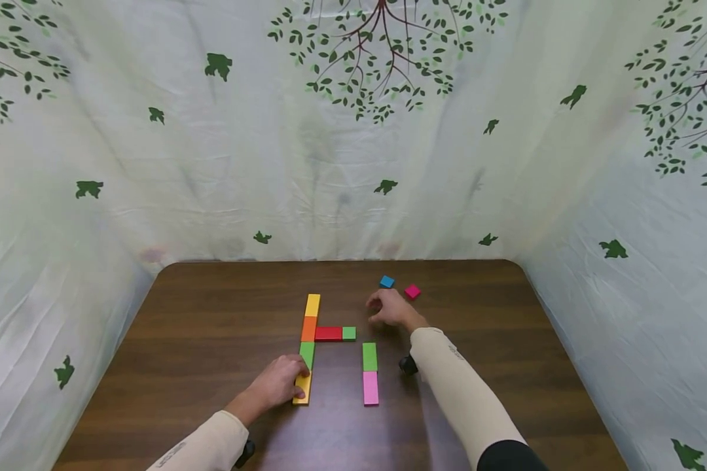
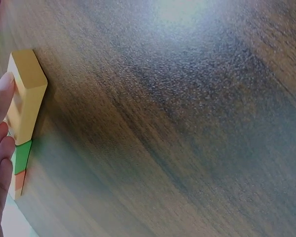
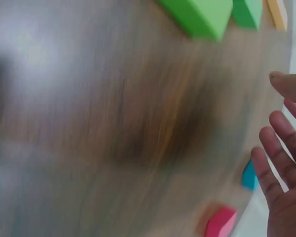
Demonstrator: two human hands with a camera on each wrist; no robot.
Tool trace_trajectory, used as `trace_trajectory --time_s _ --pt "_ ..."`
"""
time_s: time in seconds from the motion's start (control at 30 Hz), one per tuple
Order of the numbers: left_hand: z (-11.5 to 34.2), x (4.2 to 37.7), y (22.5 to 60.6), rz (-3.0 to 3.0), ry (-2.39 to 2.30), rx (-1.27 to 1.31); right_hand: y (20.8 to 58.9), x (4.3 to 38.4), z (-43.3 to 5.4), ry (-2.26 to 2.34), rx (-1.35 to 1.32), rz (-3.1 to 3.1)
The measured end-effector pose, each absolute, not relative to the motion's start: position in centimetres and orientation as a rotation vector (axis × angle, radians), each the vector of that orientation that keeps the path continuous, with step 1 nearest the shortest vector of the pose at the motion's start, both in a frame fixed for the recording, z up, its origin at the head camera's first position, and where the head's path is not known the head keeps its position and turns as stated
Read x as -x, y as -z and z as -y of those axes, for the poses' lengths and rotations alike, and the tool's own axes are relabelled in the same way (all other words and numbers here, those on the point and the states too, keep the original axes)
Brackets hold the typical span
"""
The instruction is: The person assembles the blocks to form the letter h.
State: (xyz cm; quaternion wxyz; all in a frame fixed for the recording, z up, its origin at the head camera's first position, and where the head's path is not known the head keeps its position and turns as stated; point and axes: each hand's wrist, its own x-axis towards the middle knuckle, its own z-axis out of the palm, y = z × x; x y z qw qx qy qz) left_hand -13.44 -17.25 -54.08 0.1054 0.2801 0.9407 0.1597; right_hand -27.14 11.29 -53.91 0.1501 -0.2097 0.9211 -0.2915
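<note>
My left hand (image 1: 279,381) rests on the near yellow block (image 1: 302,390), its thumb (image 2: 4,96) touching the block's face. That block ends a straight column with a green block (image 1: 308,353), an orange block (image 1: 309,329) and a far yellow block (image 1: 313,305). From the orange block, a red block (image 1: 328,334) and a small green block (image 1: 349,334) extend rightward. My right hand (image 1: 393,309) hovers with relaxed, spread fingers and nothing in its grasp. Just beyond it lies a small blue block (image 1: 387,282), and to its right a small magenta block (image 1: 412,292).
A separate green block (image 1: 370,357) and a pink block (image 1: 370,388) stand end to end, right of the column. All blocks lie on a brown wooden table (image 1: 212,314). A white cloth with leaf prints (image 1: 259,163) hangs behind the table's far edge.
</note>
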Motion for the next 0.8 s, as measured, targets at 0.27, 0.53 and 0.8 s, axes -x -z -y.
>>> trace_trajectory --time_s 0.27,0.53,0.8 --pt "17.2 13.3 53.9 -2.768 -0.471 -0.814 53.8 28.4 -15.3 0.823 0.53 -2.699" --pt "17.4 13.3 54.1 -2.797 -0.475 -0.889 53.5 29.6 -18.4 0.844 0.419 -2.795" --pt "17.7 13.2 54.2 -2.822 -0.469 -0.969 53.6 30.4 -20.1 0.768 0.504 -2.795"
